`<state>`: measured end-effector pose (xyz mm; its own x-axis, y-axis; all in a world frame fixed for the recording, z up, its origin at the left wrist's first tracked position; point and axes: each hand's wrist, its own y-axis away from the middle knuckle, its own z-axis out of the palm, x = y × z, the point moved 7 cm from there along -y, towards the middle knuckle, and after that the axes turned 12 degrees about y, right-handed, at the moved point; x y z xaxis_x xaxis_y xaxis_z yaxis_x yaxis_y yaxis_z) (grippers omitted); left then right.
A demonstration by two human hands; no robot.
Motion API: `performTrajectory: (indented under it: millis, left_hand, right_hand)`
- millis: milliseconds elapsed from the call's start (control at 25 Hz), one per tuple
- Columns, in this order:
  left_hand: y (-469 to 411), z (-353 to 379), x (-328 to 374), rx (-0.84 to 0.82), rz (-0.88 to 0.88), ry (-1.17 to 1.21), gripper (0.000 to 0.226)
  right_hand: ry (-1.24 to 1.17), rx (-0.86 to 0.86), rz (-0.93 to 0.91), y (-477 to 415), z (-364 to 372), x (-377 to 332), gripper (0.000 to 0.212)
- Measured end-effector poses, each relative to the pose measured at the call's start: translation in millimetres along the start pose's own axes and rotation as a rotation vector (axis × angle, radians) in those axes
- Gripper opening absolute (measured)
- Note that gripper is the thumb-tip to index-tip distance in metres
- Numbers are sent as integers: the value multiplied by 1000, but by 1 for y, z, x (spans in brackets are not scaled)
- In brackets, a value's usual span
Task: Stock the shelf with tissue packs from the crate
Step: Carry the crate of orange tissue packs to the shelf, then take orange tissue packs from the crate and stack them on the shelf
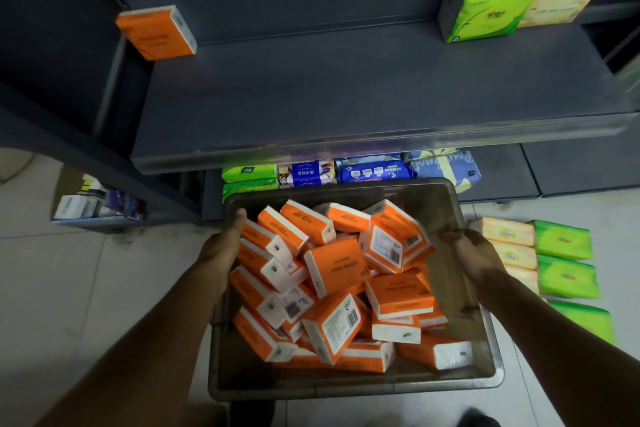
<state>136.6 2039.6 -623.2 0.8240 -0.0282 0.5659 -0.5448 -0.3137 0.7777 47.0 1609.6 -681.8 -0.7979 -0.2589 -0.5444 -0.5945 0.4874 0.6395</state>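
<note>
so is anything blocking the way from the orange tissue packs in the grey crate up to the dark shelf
Nothing visible does. The dark grey shelf lies open above the grey plastic crate; one orange tissue pack sits far left, a green pack far right. The left hand and right hand grip the crate's rim.

Dim, soft blur, wide-angle edge distortion

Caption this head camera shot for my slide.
Restocking: left hand and right hand hold a grey crate of orange tissue packs before a dark shelf bearing one orange pack.
</note>
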Motion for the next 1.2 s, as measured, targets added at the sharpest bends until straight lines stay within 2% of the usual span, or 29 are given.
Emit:
performTrajectory:
  millis: [40, 160, 200, 240, 320, 440, 480, 640, 720, 840, 1040, 1200]
  left_hand:
    - [2, 3, 3, -8, 6, 14, 65]
    - [2, 6, 8, 53, 51, 17, 63]
    - [1, 5, 13, 114, 106, -45, 61]
    - [-2, 5, 19, 176, 175, -119, 60]
    - [-7, 12, 30, 231, 308, -234, 55]
    - [-18, 30, 38, 181, 414, -316, 44]
    - [-22, 35, 38, 167, 441, -362, 44]
    - [-43, 48, 44, 71, 570, -411, 44]
    - [-50, 47, 36, 46, 632, -389, 40]
    - [-48, 49, 21, -13, 636, -427, 26]
    - [-24, 53, 12, -142, 660, -464, 36]
    - [-9, 64, 35, -90, 859, -590, 34]
  right_hand:
    - [20, 11, 3, 2, -1, 2, 104]
    - [51, 51, -20, 13, -8, -17, 47]
    - [84, 82, -32, 12, -11, -25, 39]
    - [120, 112, -32, 7, -13, -29, 41]
    - [175, 156, -47, -1, -15, -36, 61]
    - [227, 196, -119, -21, -12, -39, 75]
    - [229, 203, -149, -29, -9, -40, 73]
    - [189, 207, -254, -42, 6, -61, 38]
    - [177, 245, -286, -33, 12, -56, 38]
    - [414, 292, -334, -11, 18, -44, 53]
    - [532, 269, -392, 17, 25, -51, 46]
    - [519, 244, -497, 12, 53, -75, 53]
